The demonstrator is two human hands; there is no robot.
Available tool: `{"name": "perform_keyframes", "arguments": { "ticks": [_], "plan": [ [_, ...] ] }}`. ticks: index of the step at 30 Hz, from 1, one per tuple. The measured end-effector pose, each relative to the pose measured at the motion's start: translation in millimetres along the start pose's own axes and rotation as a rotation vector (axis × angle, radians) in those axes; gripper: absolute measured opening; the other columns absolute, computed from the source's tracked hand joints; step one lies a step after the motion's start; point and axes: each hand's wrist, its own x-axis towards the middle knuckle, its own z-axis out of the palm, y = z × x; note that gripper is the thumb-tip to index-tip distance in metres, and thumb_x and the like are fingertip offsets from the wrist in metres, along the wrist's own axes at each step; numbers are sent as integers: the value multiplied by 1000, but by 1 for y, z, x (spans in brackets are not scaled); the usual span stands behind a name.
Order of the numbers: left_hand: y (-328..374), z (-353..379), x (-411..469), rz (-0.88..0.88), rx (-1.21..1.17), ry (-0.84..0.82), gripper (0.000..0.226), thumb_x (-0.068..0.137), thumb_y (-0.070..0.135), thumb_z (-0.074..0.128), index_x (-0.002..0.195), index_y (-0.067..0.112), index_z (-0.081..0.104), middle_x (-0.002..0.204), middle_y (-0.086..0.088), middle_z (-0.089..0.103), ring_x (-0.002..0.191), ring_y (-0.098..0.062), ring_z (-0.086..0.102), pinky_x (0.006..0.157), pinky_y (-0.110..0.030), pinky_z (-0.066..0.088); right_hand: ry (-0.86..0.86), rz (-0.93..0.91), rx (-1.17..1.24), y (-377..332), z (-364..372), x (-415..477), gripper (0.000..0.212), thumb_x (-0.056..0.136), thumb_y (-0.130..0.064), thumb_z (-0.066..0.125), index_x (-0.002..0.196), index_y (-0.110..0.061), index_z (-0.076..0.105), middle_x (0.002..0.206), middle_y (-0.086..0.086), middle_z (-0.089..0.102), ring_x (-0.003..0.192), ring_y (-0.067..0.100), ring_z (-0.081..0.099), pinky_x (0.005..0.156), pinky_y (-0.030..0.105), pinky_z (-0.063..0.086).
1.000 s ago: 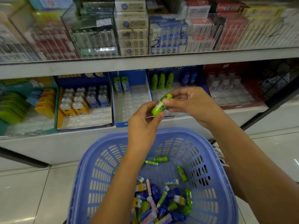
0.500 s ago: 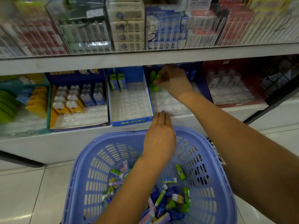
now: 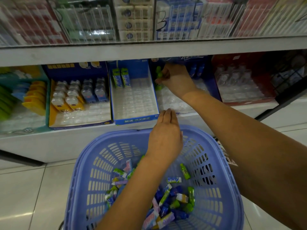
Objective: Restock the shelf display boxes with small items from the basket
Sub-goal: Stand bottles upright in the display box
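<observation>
- A green bottle [image 3: 159, 74] stands at the back left of the dark blue display box [image 3: 211, 87] on the lower shelf [image 3: 66, 141], beside other green ones.
- The right hand [image 3: 176, 78] reaches in, arm stretched forward, fingers curled round that bottle.
- The left hand [image 3: 166, 138] hovers palm down over the far rim of the basket [image 3: 116, 135], fingers straight and pressed together, holding nothing.
- Small items [image 3: 172, 198] lie heaped in the basket's bottom.

What I can read from here
"kadi" runs up the two upright cartons [image 3: 117, 79] in the blue display box [image 3: 136, 121], whose front edge reads 解压 开关橡皮. The same "kadi" is on a small carton [image 3: 174, 180] in my basket [image 3: 116, 135]. A hand-drawn "3" marks the clear upper-shelf panel [image 3: 161, 22]. A green tube [image 3: 185, 170] in the basket shows a "2".
</observation>
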Motion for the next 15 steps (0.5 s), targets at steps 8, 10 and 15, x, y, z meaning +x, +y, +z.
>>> {"name": "perform_keyframes", "arguments": {
  "ticks": [8, 10, 15],
  "plan": [
    [-7, -8, -13, 42, -349, 203, 38, 97, 22, 49, 132, 7, 52, 134, -11, 53, 123, -26, 50, 102, -34, 42, -108, 58, -97, -11, -12, -5, 26, 91, -28, 58, 106, -7, 54, 115, 14, 61, 106, 27, 58, 74, 27, 40],
    [-10, -1, -19, 54, -373, 247, 21, 96, 20, 51, 103, 8, 65, 104, -12, 65, 94, -28, 62, 79, -40, 50, -4, 92, -93, -7, -20, -28, 31, 90, -30, 58, 106, -4, 57, 103, 14, 64, 96, 27, 61, 71, 28, 42],
    [-37, 49, -41, -139, -121, -416, 23, 97, 22, 44, 96, 6, 61, 102, -14, 66, 94, -31, 61, 76, -35, 49, -327, 189, 166, 19, -9, -122, 33, 85, -37, 67, 72, -6, 65, 65, 9, 69, 50, 11, 60, 54, 21, 48]
  ]
}}
